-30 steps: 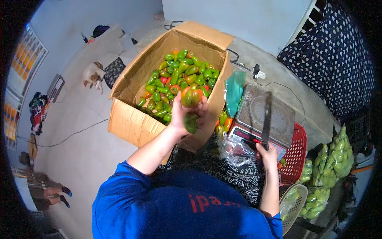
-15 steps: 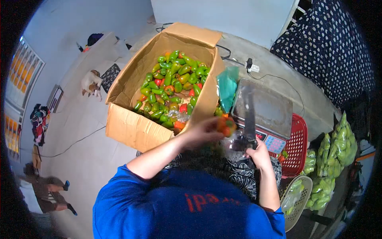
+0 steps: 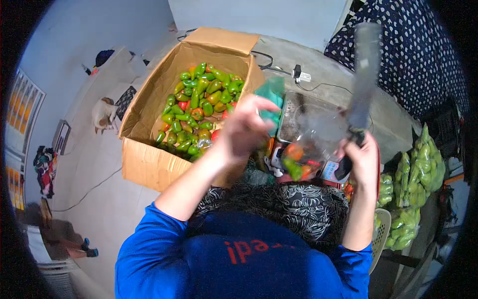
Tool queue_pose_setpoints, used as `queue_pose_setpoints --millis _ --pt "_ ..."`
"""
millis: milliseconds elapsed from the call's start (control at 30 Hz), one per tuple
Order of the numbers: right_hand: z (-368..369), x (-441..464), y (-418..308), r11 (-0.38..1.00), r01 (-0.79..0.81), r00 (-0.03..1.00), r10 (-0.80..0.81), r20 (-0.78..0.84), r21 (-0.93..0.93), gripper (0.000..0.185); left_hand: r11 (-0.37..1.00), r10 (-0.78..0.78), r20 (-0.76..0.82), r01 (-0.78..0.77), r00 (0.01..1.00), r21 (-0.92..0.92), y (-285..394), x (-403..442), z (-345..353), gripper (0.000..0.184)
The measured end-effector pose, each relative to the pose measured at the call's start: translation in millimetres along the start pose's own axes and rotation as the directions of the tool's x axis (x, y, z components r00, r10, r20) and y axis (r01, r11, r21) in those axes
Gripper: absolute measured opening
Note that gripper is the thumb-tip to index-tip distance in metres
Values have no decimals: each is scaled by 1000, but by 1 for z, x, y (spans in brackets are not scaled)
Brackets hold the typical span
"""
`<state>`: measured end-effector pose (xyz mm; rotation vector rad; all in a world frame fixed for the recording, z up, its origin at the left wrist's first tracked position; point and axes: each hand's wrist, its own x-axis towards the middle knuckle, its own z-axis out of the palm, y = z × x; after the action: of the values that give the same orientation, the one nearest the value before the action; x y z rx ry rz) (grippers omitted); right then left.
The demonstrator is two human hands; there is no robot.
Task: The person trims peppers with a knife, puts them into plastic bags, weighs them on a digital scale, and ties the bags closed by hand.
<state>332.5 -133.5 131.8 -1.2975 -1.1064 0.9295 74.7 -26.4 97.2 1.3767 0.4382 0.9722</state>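
At the left, the open cardboard box [image 3: 149, 163] holds a loose heap of glossy peppers [image 3: 196, 104], mostly green, some red or turning orange. Right of it, the clear plastic bag [image 3: 321, 130] is thin and shiny, with orange, red and green peppers [image 3: 296, 160] showing through its lower part; it is over the scale [image 3: 295, 115], though whether it touches is unclear. Farther right, the knife [image 3: 366, 74] has a broad, dull grey blade, blurred, and a dark handle. The bag slants from its peppers up and right towards the right hand [image 3: 362, 155]; the knife stands near upright in the view, its long axis leaning slightly right, its tip towards the patterned cloth [image 3: 403, 60]. The left hand [image 3: 244, 127], blurred at the box's right side, is loosely open, fingers spread and part curled, with nothing visible in its grip. The right hand is closed firmly round the knife's handle — whether it also pinches the bag cannot be told. Compared with the frame before, the left hand has drawn back leftward without the pepper it held, the bag is spread wider and higher, and the knife has swung right, away from the scale's plate.
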Motion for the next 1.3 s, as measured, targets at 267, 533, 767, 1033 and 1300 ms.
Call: queue_pose_setpoints --millis 267,533,767,1033,1300 --pt "-61 43 9 975 207 905 -223 -361 -83 28 993 59 -645 -108 762 -37 -64 2 -110 23" --pt "-110 41 80 865 -36 920 -167 -356 -500 39 942 -225 -586 21 779 -334 -76 3 -103 18" --pt "-96 2 58 518 41 701 -624 -345 -854 49 864 -354 -623 -12 697 -504 -89 2 -117 26" --pt "-67 -36 42 713 111 993 -103 54 -693 41 638 -543 -588 -161 599 -753 -101 -1 -153 40" --pt "-68 -56 109 501 -129 991 86 -99 -856 28 597 -558 -480 -75 677 -799 -97 -4 -145 35"
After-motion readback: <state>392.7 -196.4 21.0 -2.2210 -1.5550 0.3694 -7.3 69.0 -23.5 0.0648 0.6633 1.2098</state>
